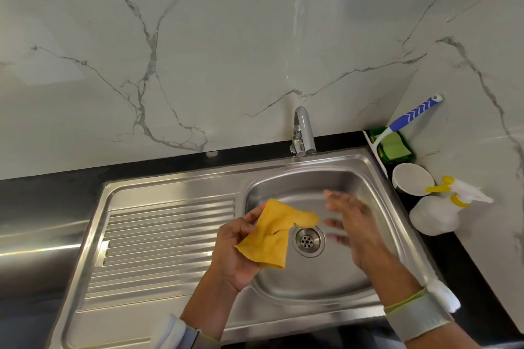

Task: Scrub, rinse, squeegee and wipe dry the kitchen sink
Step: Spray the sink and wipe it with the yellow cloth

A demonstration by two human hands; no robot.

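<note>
A stainless steel sink [334, 286] with a round drain [308, 240] fills the lower middle of the head view. My left hand [238, 252] holds a yellow cloth [272, 232] over the basin's left edge, pinching it between thumb and fingers. My right hand [354, 224] hovers above the basin to the right of the cloth, fingers straight and spread, blurred by motion, holding nothing. The chrome tap [303, 130] stands at the back of the basin with no water running.
A ribbed drainboard [161, 246] lies left of the basin. At the right on the black counter [467, 269] stand a white spray bottle [442, 210], a white cup [412, 178], a green sponge holder [394, 146] and a blue-handled squeegee [411, 116]. Marble walls rise behind and right.
</note>
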